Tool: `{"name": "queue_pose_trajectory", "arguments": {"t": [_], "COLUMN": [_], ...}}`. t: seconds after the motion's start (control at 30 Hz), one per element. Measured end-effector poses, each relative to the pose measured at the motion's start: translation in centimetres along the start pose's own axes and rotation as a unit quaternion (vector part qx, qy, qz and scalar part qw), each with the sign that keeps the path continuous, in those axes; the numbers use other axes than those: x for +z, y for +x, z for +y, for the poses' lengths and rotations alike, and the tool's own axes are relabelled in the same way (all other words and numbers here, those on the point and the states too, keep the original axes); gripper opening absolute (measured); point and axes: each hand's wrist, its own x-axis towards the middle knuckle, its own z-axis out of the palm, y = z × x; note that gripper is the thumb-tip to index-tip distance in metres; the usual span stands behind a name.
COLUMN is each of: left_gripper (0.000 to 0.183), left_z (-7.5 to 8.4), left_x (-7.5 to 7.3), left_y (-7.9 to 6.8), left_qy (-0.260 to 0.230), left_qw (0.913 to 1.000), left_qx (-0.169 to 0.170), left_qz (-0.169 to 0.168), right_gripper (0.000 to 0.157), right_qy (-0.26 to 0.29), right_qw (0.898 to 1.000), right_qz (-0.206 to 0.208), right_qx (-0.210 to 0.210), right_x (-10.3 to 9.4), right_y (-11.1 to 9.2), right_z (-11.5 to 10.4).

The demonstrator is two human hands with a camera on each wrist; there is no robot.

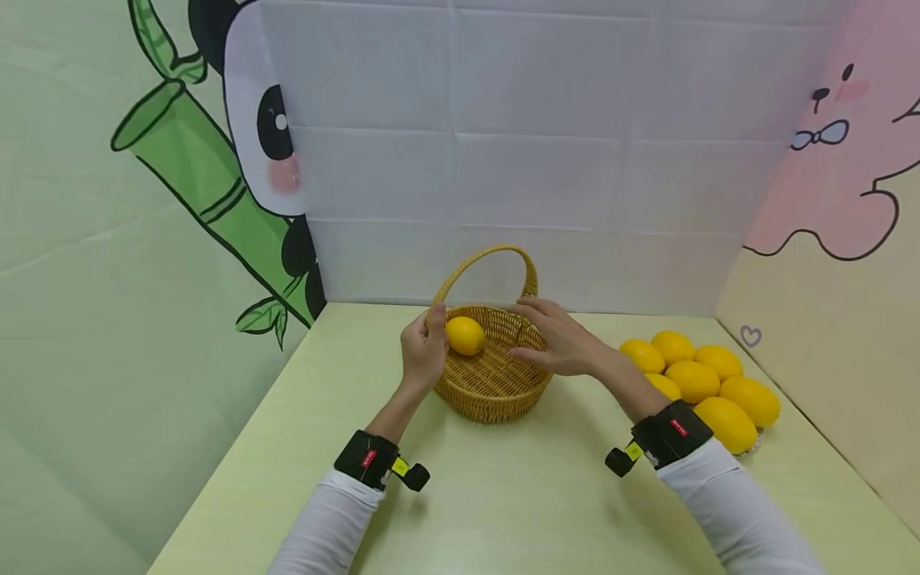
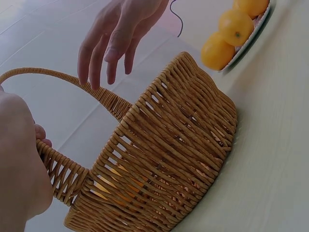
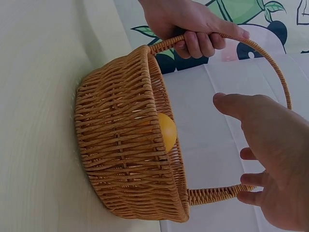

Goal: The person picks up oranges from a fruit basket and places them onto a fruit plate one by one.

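A round wicker basket stands on the table, with one yellow fruit lying inside at its left. My left hand grips the left side of the arched handle, its fingers curled round the wicker in the right wrist view. Over the basket's right rim is my right hand, thumb spread apart from the loosely bent fingers and nothing held. In the right wrist view its fingertips come right at the far leg of the handle.
Several yellow fruits sit in a group on a plate at the right, beside my right forearm. A white cloth wall rises behind the table; printed panels flank it on both sides.
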Motion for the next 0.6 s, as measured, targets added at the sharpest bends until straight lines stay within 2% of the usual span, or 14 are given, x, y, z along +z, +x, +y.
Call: {"name": "queue_pose_trajectory", "arguments": {"t": [0.27, 0.6], "left_gripper": [0.050, 0.049], "left_z": [0.1, 0.2], "left_x": [-0.1, -0.1], "left_y": [0.0, 0.0], "left_qy": [0.000, 0.008], "left_qw": [1.0000, 0.9999], "left_qx": [-0.006, -0.014], "left_qz": [0.000, 0.005], "right_gripper": [0.073, 0.070], "right_qy": [0.001, 0.007], "right_qw": [1.000, 0.999], "right_qz": [-0.015, -0.047], "right_qx": [-0.017, -0.009], "right_x": [1.0, 2.1], "right_y": [2.3, 5.1], "right_z": [-0.5, -1.1]}}
